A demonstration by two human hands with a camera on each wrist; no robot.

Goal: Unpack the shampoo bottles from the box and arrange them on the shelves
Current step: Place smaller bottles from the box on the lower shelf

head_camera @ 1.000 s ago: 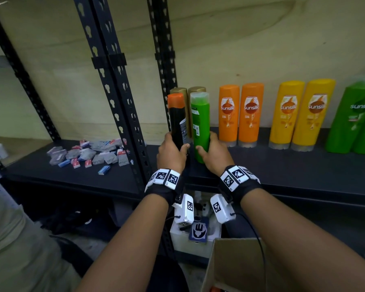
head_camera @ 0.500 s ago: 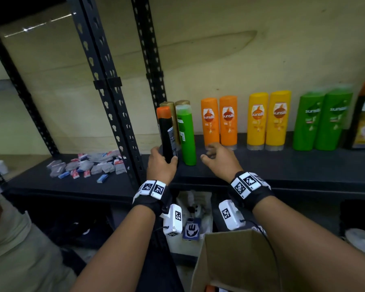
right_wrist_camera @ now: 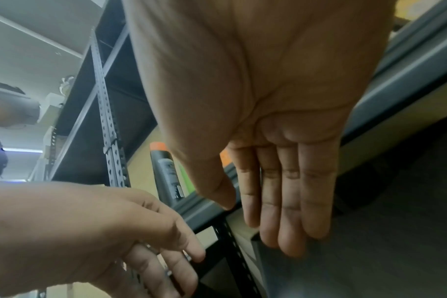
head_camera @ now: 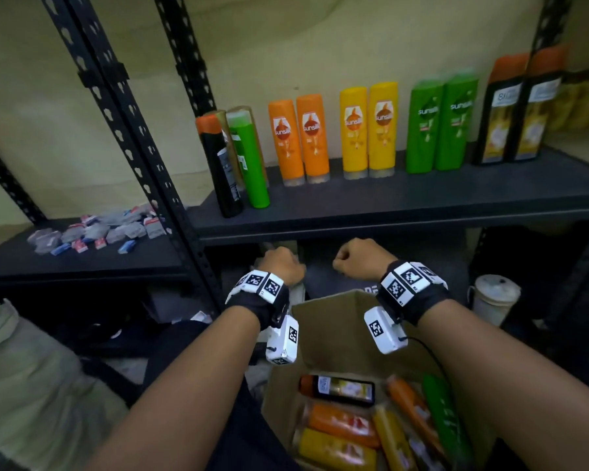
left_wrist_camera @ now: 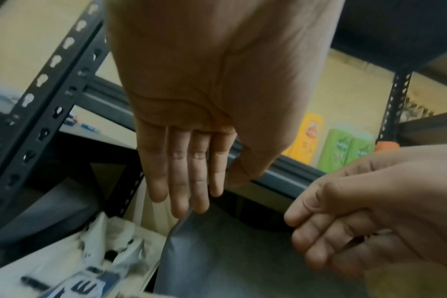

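Note:
A black bottle with an orange cap [head_camera: 221, 168] and a green bottle [head_camera: 250, 161] stand side by side at the left end of the dark shelf [head_camera: 422, 202]. Neither hand touches them. My left hand [head_camera: 283, 263] hangs below the shelf's front edge with nothing in it; the left wrist view shows its fingers [left_wrist_camera: 186, 181] straight. To its right, my right hand [head_camera: 357, 258] is also empty, its fingers [right_wrist_camera: 288, 201] extended. Both hover above the far flap of the open cardboard box [head_camera: 337, 321]. Inside lie several bottles, among them a black one [head_camera: 337, 389], an orange one [head_camera: 340, 423] and a green one [head_camera: 446, 413].
Pairs of orange [head_camera: 300, 137], yellow [head_camera: 368, 127], green [head_camera: 439, 124] and black bottles [head_camera: 514, 110] line the shelf's back. Black perforated posts [head_camera: 133, 147] rise at the left. Small sachets [head_camera: 96, 229] lie on the left shelf. A white tub [head_camera: 493, 297] sits lower right.
Both hands let go of the black and green bottles, which now stand on the shelf. The hands dropped below the shelf edge toward the box, and the view tilted down.

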